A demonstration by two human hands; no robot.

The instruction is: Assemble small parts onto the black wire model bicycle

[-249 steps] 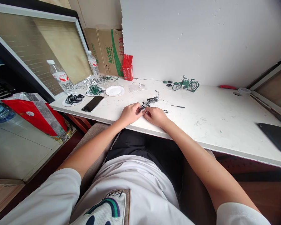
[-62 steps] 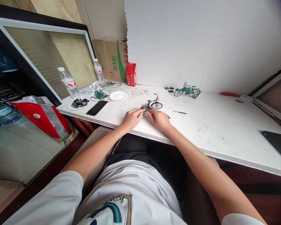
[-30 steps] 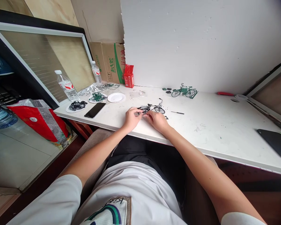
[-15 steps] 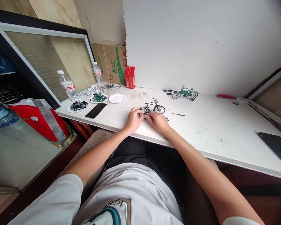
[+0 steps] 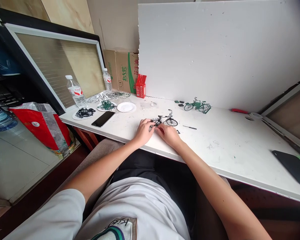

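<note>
A black model bicycle [image 5: 171,122] stands on the white table in front of me, its front wheel and handlebar pointing right. My left hand [image 5: 144,131] is closed at its rear wheel, thumb and fingers pinching there. Against the lower rear of the frame, my right hand [image 5: 169,134] has its fingertips pressed together; whatever tiny part may be between them is hidden. The rear wheel is mostly covered by my fingers. A small black piece [image 5: 178,132] lies just right of my right hand, and a thin screwdriver [image 5: 189,127] rests farther right.
A finished-looking green model bicycle [image 5: 197,106] stands at the back. Leftward are a phone [image 5: 103,119], plates with black parts [image 5: 83,113] and green parts [image 5: 107,105], a bare white plate [image 5: 126,107], a water bottle [image 5: 76,93] and a red box [image 5: 141,86]. A black pad [image 5: 291,166] lies far right.
The view has tilted a little, so the table sits slightly lower in the picture. Both hands stay at the black bicycle's rear, with only small finger shifts.
</note>
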